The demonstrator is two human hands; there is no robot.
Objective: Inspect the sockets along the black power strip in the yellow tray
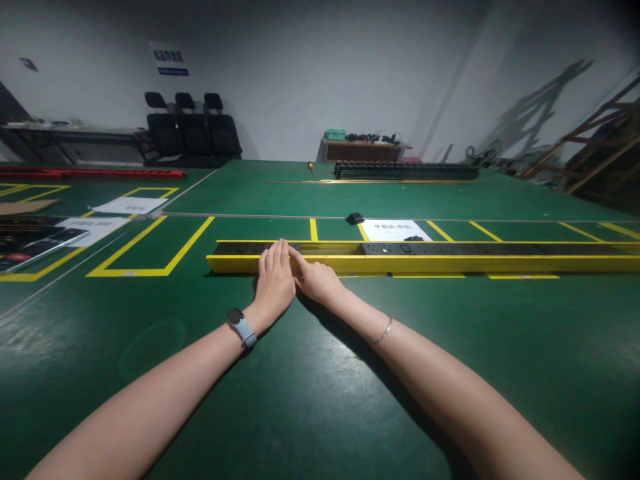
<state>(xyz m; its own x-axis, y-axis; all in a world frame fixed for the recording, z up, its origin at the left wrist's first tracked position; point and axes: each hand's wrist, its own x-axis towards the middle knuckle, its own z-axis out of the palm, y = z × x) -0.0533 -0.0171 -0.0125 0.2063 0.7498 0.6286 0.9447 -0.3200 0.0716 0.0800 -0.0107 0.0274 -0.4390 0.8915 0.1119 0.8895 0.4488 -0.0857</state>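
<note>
A long yellow channel (pixel 425 265) lies across the green table, running out of view at the right. Black socket modules (pixel 500 249) fill its right part, and another black module (pixel 240 249) sits at its left end; between them a stretch of yellow interior shows. My left hand (pixel 277 275) rests over the channel at the left module's right part, its fingers pressed together on top. Touching it, my right hand (pixel 316 277) has fingers reaching the channel's front wall and inside; the fingertips are partly hidden.
Behind the channel are a white paper (pixel 395 231) and a small black part (pixel 355 218). A black rack-like strip (pixel 405 171) lies farther back. At left are papers (pixel 130 205), dark panels (pixel 35 243) and a red bar (pixel 100 173).
</note>
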